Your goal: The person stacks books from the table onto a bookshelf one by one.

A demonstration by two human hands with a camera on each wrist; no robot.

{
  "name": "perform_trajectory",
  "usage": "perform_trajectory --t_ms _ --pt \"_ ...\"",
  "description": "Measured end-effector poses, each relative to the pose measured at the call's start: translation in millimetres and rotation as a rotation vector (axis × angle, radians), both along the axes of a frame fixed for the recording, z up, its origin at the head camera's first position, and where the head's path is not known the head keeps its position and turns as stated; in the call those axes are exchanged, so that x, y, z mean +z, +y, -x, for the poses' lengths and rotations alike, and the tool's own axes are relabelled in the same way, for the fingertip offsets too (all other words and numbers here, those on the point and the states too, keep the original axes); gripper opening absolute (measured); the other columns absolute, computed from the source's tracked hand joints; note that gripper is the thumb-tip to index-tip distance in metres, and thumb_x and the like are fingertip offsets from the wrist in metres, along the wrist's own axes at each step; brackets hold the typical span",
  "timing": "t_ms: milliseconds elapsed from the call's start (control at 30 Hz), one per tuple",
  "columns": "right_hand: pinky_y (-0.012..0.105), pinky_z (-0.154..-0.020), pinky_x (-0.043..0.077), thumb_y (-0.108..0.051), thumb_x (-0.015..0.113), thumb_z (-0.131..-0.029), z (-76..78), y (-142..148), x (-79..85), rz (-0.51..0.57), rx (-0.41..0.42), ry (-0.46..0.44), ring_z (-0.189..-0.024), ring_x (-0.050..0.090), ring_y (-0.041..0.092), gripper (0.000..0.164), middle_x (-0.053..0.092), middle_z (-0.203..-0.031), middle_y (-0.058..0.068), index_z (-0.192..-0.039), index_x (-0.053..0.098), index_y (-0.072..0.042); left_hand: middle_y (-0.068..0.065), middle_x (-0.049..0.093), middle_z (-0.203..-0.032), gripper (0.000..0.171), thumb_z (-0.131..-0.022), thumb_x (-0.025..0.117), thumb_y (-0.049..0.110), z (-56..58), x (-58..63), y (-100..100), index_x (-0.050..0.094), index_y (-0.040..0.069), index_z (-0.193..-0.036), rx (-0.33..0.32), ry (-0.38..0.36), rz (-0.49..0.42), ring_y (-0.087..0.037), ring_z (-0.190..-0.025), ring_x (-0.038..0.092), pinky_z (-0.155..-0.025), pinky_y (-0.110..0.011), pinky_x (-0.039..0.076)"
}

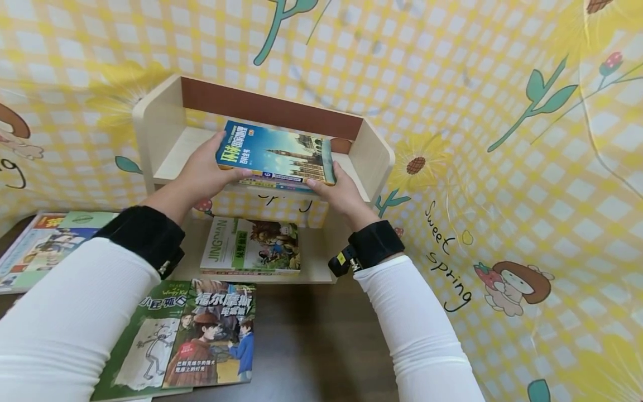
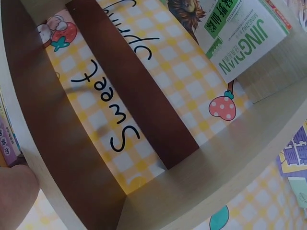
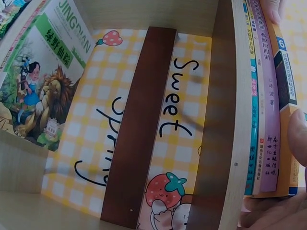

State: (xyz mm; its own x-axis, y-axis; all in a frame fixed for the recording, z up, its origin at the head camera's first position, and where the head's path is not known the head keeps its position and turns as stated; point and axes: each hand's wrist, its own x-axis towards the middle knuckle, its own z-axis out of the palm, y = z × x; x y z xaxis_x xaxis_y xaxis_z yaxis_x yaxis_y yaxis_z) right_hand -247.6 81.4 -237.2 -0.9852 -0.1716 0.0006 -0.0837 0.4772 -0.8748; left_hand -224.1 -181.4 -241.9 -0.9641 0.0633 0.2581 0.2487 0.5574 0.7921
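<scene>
Both hands hold a thick blue book (image 1: 281, 151) with a clock tower on its cover, above the upper shelf of a small wooden bookshelf (image 1: 161, 125). The left hand (image 1: 203, 167) grips its left end, thumb along the front edge. At the right end, the right hand (image 1: 341, 187) grips with the thumb near the front corner. Thin books, one with a purple spine (image 3: 266, 96), lie directly beneath it on the shelf. In the right wrist view the blue book's orange spine (image 3: 288, 100) lies against them. The left wrist view shows only part of the left hand (image 2: 17, 194).
A white-and-green book (image 1: 251, 245) lies on the lower shelf, over another. On the dark table (image 1: 306, 340) in front, a green book (image 1: 145, 346) is partly covered by a comic-style book (image 1: 216, 340). More books (image 1: 50, 240) lie at the left. Patterned cloth (image 1: 452, 167) surrounds the shelf.
</scene>
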Motion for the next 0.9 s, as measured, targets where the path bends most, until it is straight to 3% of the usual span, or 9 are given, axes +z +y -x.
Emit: perform_trajectory --t_ms 300,733,900 --pt "0.035 -0.119 0.016 -0.033 0.062 -0.093 0.6 5.7 3.2 0.070 0.024 -0.027 -0.149 0.000 0.016 0.090 -0.001 -0.163 0.000 -0.156 -0.001 -0.018 -0.021 0.037 -0.148 0.088 -0.090 0.069 0.031 -0.3 2.1 5.3 0.014 0.009 -0.155 -0.031 0.037 -0.017 -0.040 -0.135 0.035 -0.110 -0.054 0.030" --pt "0.036 -0.119 0.014 -0.037 0.061 -0.093 -2.1 0.6 -0.5 0.011 0.006 0.012 -0.149 0.000 0.016 0.090 0.000 -0.163 0.000 -0.156 -0.001 -0.018 -0.020 0.036 -0.148 0.086 -0.091 0.068 0.031 -4.0 4.5 3.2 0.015 0.008 -0.154 -0.026 0.018 0.017 -0.039 -0.135 0.036 -0.110 -0.054 0.031" --pt "0.037 -0.119 0.014 -0.038 0.060 -0.093 -1.4 -1.5 -1.8 -0.003 0.007 0.030 -0.149 0.001 0.017 0.091 0.000 -0.163 0.000 -0.156 -0.002 -0.019 -0.022 0.031 -0.150 0.085 -0.092 0.066 0.032 -6.1 3.3 3.1 0.014 0.007 -0.154 -0.004 0.031 0.025 -0.041 -0.138 0.030 -0.111 -0.055 0.028"
